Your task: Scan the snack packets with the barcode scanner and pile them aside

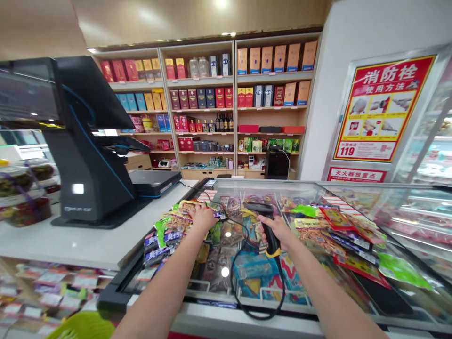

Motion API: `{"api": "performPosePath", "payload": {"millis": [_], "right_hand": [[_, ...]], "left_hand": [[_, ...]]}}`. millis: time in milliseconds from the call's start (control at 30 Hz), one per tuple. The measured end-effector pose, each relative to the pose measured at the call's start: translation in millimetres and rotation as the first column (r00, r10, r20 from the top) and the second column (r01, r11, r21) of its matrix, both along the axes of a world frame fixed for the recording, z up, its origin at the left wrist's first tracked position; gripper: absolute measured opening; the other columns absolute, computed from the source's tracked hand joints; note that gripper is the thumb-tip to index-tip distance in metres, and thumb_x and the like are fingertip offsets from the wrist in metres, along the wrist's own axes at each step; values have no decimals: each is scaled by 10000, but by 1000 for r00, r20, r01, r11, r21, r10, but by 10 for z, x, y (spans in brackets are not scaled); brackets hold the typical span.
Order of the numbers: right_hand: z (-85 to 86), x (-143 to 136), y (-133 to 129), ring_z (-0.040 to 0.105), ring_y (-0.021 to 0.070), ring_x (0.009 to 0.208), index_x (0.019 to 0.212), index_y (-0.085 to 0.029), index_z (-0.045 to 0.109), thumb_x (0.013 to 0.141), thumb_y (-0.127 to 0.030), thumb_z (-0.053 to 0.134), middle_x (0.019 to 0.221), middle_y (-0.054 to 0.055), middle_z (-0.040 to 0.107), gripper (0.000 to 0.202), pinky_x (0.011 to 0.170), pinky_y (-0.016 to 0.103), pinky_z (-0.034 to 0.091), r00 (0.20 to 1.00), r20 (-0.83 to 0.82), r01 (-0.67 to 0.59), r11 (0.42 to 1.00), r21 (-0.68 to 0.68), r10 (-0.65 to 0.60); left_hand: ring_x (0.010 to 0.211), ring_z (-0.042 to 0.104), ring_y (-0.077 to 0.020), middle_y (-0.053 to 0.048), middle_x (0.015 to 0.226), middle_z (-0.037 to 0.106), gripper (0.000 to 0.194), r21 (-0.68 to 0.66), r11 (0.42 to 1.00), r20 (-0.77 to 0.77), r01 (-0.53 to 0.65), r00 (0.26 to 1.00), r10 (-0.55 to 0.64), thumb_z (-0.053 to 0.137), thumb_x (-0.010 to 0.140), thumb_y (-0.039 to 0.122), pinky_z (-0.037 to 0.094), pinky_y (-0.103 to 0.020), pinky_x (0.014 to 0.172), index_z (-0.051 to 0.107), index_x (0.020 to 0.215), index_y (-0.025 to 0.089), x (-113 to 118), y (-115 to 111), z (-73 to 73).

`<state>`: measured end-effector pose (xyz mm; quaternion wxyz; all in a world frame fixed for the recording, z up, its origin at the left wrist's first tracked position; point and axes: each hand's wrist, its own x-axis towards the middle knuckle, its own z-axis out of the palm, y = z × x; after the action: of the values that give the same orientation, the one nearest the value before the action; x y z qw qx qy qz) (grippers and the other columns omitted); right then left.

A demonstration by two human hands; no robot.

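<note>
My right hand [281, 231] is wrapped round the grip of a black barcode scanner [271, 238] with a yellow band at its base. The scanner is held above the glass, its head toward the left, and its black cable loops down below it. My left hand [203, 215] is at a pile of snack packets [165, 230] on the left, fingers curled over a snack packet [187, 206] at the top; the fingertips are partly hidden. On the right, a second pile of snack packets [328, 230] in red, purple, yellow and green lies on the glass.
Both piles lie on the sliding glass lid of a chest freezer [219, 240] stocked with packs. At the lower right lies a black flat phone-like object [383, 294]. On the left counter [88, 245] stands a black checkout terminal [88, 155]. Shelves of boxes [201, 99] line the back wall.
</note>
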<state>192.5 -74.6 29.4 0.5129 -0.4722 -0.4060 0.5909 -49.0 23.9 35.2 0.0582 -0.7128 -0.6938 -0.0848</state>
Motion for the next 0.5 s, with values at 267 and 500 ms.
{"api": "performPosePath", "payload": {"millis": [267, 500], "right_hand": [[-62, 35, -72, 499, 89, 373, 693, -172, 529, 751, -381, 700, 505, -36, 558, 276, 363, 215, 447, 1000, 25, -4, 1000, -20, 5], [-36, 1, -90, 500, 90, 374, 678, -174, 522, 686, -449, 731, 483, -38, 545, 345, 362, 208, 428, 998, 43, -44, 999, 13, 44]], "left_hand": [[1036, 637, -277, -130, 1073, 704, 337, -43, 999, 117, 6, 993, -1, 591, 751, 183, 457, -390, 893, 676, 1073, 232, -86, -150, 208], [998, 661, -321, -137, 1036, 721, 350, 85, 969, 321, -233, 927, 195, 629, 734, 290, 485, -352, 776, 678, 1074, 225, -225, -462, 731]]}}
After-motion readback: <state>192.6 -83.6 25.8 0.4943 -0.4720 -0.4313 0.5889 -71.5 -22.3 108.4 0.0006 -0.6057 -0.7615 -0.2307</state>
